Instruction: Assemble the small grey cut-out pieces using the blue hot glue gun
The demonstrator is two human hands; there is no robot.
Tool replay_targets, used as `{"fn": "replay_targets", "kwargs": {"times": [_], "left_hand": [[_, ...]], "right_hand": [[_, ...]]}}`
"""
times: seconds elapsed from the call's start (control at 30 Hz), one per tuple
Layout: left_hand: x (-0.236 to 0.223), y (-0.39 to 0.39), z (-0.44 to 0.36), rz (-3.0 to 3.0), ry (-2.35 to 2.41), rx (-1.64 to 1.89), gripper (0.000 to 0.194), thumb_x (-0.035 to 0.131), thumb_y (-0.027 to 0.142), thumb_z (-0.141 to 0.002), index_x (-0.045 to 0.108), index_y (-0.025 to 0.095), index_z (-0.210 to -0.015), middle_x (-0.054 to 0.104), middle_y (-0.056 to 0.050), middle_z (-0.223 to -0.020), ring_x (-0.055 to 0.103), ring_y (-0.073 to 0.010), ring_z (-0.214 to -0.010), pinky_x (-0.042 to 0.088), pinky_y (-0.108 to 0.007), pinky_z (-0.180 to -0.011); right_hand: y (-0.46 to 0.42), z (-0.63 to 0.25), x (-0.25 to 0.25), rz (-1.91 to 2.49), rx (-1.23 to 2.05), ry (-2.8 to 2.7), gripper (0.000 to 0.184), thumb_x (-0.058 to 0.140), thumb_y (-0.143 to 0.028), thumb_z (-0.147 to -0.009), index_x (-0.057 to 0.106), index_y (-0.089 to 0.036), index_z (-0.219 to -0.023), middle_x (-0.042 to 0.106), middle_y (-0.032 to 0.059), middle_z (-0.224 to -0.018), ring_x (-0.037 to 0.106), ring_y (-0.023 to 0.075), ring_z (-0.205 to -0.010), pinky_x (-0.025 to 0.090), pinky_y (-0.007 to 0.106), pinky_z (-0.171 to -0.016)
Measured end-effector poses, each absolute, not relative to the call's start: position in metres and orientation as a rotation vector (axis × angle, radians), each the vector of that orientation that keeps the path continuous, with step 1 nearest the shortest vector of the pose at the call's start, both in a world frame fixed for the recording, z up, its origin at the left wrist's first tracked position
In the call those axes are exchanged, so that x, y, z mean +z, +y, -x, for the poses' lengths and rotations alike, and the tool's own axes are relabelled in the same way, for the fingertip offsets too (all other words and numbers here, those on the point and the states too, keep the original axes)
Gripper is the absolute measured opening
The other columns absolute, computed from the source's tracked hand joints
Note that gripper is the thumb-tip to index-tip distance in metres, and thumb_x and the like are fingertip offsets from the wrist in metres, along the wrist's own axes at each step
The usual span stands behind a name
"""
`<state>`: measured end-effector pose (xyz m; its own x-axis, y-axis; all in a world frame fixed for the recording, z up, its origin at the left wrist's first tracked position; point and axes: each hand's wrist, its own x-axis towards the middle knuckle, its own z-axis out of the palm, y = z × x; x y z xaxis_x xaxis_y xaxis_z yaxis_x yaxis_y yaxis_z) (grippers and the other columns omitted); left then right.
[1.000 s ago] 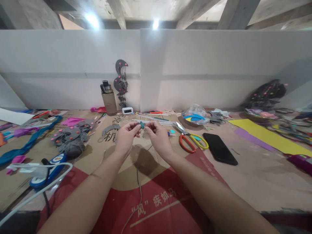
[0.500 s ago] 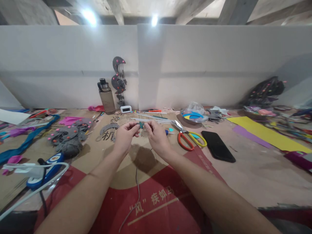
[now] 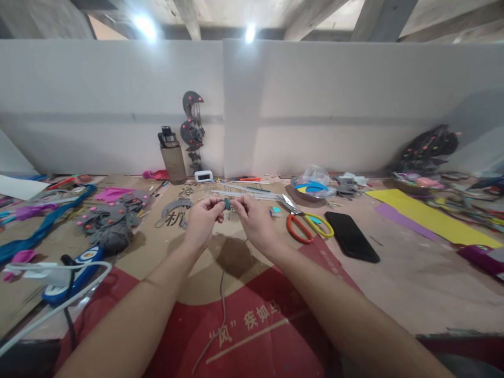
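Between my two hands is a small dark green piece (image 3: 227, 203), too small to make out its kind. My left hand (image 3: 203, 219) pinches it from the left with thumb and forefinger. On the other side, the fingertips of my right hand (image 3: 253, 220) are closed at its right edge. Both hands are above a cardboard sheet (image 3: 157, 247) printed with dark characters. A thin grey cord (image 3: 222, 304) runs from below the hands down over the red part of the cardboard. Grey crescent-shaped felt (image 3: 172, 209) lies just left of my left hand.
Scissors (image 3: 301, 228) with red and yellow handles and a black phone (image 3: 352, 236) lie right of my hands. Behind are a bottle (image 3: 173, 160), a small white clock (image 3: 203, 176) and a bowl (image 3: 313, 195). Pinned grey fabric (image 3: 112, 220) and a white cable (image 3: 59, 315) are at left.
The green piece has shifted slightly left and turned a little between my fingertips. Both hands stay in nearly the same place; nothing else has visibly moved.
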<state>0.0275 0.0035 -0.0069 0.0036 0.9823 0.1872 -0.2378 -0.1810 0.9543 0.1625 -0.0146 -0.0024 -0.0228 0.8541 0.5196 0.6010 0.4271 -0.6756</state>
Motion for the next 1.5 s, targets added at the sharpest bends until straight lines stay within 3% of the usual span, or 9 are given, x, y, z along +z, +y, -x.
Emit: {"fn": "replay_targets", "kwargs": {"times": [0.33, 0.53, 0.67, 0.97, 1.3, 1.5], "left_hand": [[-0.009, 0.005, -0.027, -1.186, 0.923, 1.389, 0.015, 0.07, 0.025, -0.063, 0.061, 0.013, -0.067, 0.053, 0.001, -0.058, 0.044, -0.0059, -0.046, 0.033, -0.02, -0.044], [-0.012, 0.007, -0.027, -1.219, 0.909, 1.322, 0.016, 0.07, 0.026, -0.063, 0.063, 0.013, -0.068, 0.054, 0.001, -0.06, 0.043, -0.0055, -0.045, 0.033, -0.02, -0.043], [-0.011, 0.007, -0.026, -1.22, 0.897, 1.274, 0.016, 0.071, 0.027, -0.063, 0.063, 0.013, -0.069, 0.053, 0.002, -0.057, 0.044, -0.0055, -0.045, 0.034, -0.02, -0.044], [0.003, 0.001, -0.022, -1.139, 0.744, 1.113, 0.023, 0.069, 0.03, -0.067, 0.066, 0.011, -0.079, 0.059, -0.004, -0.065, 0.053, -0.0096, -0.056, 0.04, -0.021, -0.049], [0.004, -0.001, -0.023, -1.294, 0.863, 1.169, 0.022, 0.07, 0.03, -0.064, 0.063, 0.011, -0.073, 0.058, -0.003, -0.056, 0.051, -0.0089, -0.049, 0.039, -0.02, -0.045], [-0.005, 0.004, -0.021, -1.46, 0.893, 1.193, 0.021, 0.067, 0.032, -0.069, 0.061, 0.012, -0.072, 0.058, -0.001, -0.056, 0.051, -0.0079, -0.049, 0.039, -0.019, -0.046]], "right_hand": [[-0.015, -0.164, -0.001, 1.388, 0.198, -1.778, 0.029, 0.045, -0.043, -0.087, 0.058, -0.02, -0.076, 0.058, 0.0005, -0.066, 0.046, 0.0125, -0.057, 0.028, 0.025, -0.057], [-0.015, -0.163, -0.002, 1.358, 0.227, -1.752, 0.026, 0.047, -0.04, -0.086, 0.062, -0.021, -0.097, 0.064, 0.0029, -0.074, 0.054, 0.0153, -0.065, 0.035, 0.026, -0.062], [-0.015, -0.163, -0.003, 1.286, 0.278, -1.791, 0.021, 0.045, -0.032, -0.086, 0.062, -0.02, -0.088, 0.065, 0.0038, -0.08, 0.056, 0.0154, -0.071, 0.037, 0.027, -0.066], [-0.003, -0.174, -0.017, 1.198, 0.564, -1.607, 0.023, 0.045, -0.038, -0.081, 0.054, -0.019, -0.074, 0.048, -0.0031, -0.057, 0.04, 0.0105, -0.051, 0.029, 0.022, -0.049], [-0.009, -0.168, -0.015, 1.167, 0.539, -1.664, 0.021, 0.045, -0.036, -0.081, 0.055, -0.018, -0.075, 0.051, -0.0029, -0.058, 0.043, 0.0097, -0.051, 0.029, 0.021, -0.049], [-0.013, -0.166, -0.009, 1.194, 0.485, -1.721, 0.018, 0.046, -0.031, -0.08, 0.056, -0.018, -0.073, 0.054, -0.0021, -0.059, 0.045, 0.0097, -0.052, 0.031, 0.021, -0.051]]}}
